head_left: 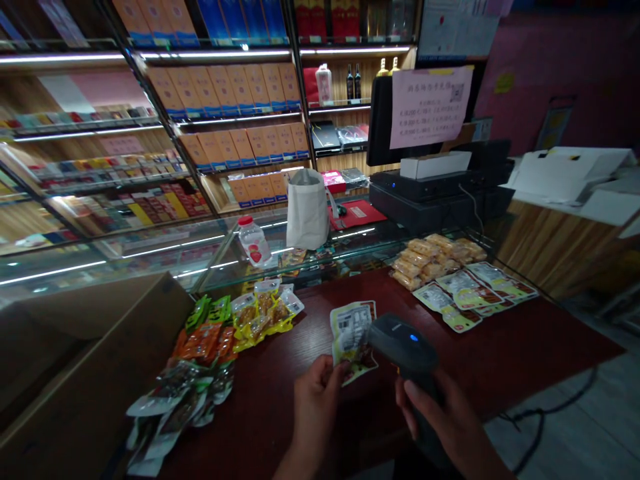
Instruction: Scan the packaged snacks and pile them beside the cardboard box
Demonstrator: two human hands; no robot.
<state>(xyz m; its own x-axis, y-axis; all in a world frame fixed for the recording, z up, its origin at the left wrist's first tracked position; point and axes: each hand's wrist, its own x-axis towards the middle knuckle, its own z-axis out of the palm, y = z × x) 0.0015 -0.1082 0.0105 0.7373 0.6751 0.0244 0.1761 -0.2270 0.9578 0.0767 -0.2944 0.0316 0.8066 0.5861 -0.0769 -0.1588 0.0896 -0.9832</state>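
Note:
Between thumb and fingers, my left hand (320, 393) pinches the lower left edge of a snack packet (351, 328) above the dark red tabletop (295, 347). The packet has a barcode on its upper part. My right hand (440, 413) is wrapped round the handle of a black barcode scanner (404, 343), which shows a blue light on top. The scanner's head points left, close beside the packet and overlapping its right edge in view. Similar flat packets (467, 290) lie at the right of the table.
Wrapped yellowish snacks (425, 257) are heaped behind the flat packets. At the left lie yellow packets (263, 313), orange packets (203, 341) and dark vacuum packs (185, 393), beside a cardboard box (125, 347). On the glass counter stand a bottle (254, 241), a white bag (307, 210) and a monitor (383, 120).

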